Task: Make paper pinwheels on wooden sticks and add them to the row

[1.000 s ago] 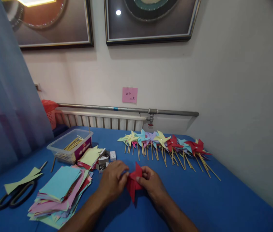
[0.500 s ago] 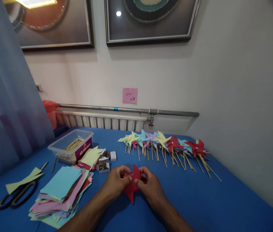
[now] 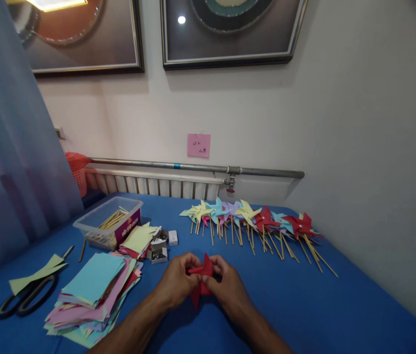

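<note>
A piece of red paper point(image 3: 201, 273), partly folded into points, is pinched between both hands just above the blue table point(image 3: 326, 309). My left hand point(image 3: 175, 280) grips its left side with thumb and fingers. My right hand point(image 3: 227, 284) holds the right side, fingertips meeting at the paper's middle. Much of the paper is hidden by my fingers.
A row of finished paper pinwheels point(image 3: 255, 219) on wooden sticks lies behind. A stack of coloured paper squares point(image 3: 93, 287) sits at the left, with scissors point(image 3: 23, 297), a plastic tub of sticks point(image 3: 108, 226) and small boxes of pins point(image 3: 158, 248). A radiator and wall close off the back.
The red paper has been folded in tighter and looks smaller. Both hands have drawn closer together around it and shifted slightly toward me.
</note>
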Action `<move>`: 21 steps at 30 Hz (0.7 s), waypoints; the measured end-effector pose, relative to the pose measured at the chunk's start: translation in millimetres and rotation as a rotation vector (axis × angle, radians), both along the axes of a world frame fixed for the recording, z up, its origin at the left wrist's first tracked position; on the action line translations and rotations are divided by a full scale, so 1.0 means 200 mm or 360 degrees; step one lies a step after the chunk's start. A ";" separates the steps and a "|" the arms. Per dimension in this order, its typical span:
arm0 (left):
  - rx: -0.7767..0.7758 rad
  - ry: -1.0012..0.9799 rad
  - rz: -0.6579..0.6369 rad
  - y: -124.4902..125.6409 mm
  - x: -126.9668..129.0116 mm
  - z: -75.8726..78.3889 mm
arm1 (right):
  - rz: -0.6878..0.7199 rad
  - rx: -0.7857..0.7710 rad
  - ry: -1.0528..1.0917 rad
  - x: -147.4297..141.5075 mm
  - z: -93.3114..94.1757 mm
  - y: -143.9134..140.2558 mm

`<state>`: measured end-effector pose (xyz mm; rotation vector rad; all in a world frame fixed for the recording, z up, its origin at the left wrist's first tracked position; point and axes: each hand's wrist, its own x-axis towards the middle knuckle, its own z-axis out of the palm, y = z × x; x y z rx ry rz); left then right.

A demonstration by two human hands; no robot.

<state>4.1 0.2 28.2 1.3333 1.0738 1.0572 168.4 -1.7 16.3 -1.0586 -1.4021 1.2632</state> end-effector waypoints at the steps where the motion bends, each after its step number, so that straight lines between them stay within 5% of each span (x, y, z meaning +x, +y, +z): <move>1: 0.0001 0.0004 -0.0009 0.00 0.00 0.01 | 0.0028 -0.0037 0.0019 0.01 0.01 0.00; 13: -0.0057 -0.0011 -0.0194 -0.01 -0.02 -0.02 | 0.0267 -0.0125 0.0096 0.04 0.00 0.00; 21: -0.0217 -0.0485 0.0174 0.01 -0.06 0.06 | -0.0198 -0.0168 0.0344 0.02 -0.07 0.08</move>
